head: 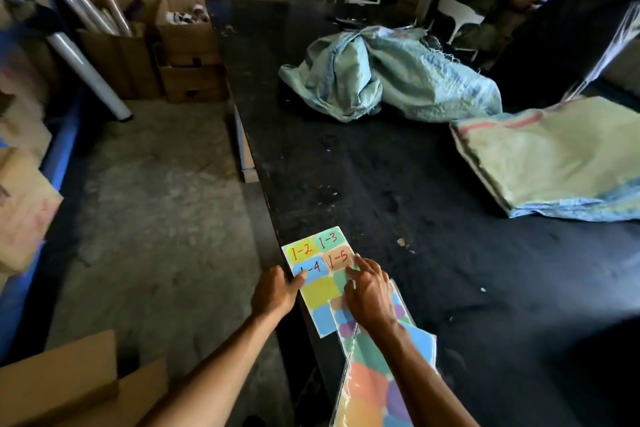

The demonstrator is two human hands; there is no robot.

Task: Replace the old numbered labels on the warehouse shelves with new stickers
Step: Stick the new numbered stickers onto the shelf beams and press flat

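Note:
A white sticker sheet [320, 282] lies at the near left corner of the black table [433, 225]. Its coloured stickers are hand-numbered 1-2 [300, 251], 1-3 [329, 240], 1-4 [313, 268] and 1-5 [338, 259]; lower ones are blank. My left hand [275, 291] rests on the sheet's left edge, thumb on the blue 1-4 sticker. My right hand [370, 291] lies on the sheet's right side, with fingertips at the lower corner of the orange 1-5 sticker. Whether that corner is lifted cannot be told. A plastic-wrapped pack of sticker sheets [377, 378] lies under my right forearm.
Two woven sacks lie on the table, a crumpled one [388, 76] at the back and a flat one [554, 163] at the right. Cardboard boxes [187, 42] and film rolls [90, 73] stand on the floor at left, beside a blue shelf frame [59, 156]. A person sits at the far right.

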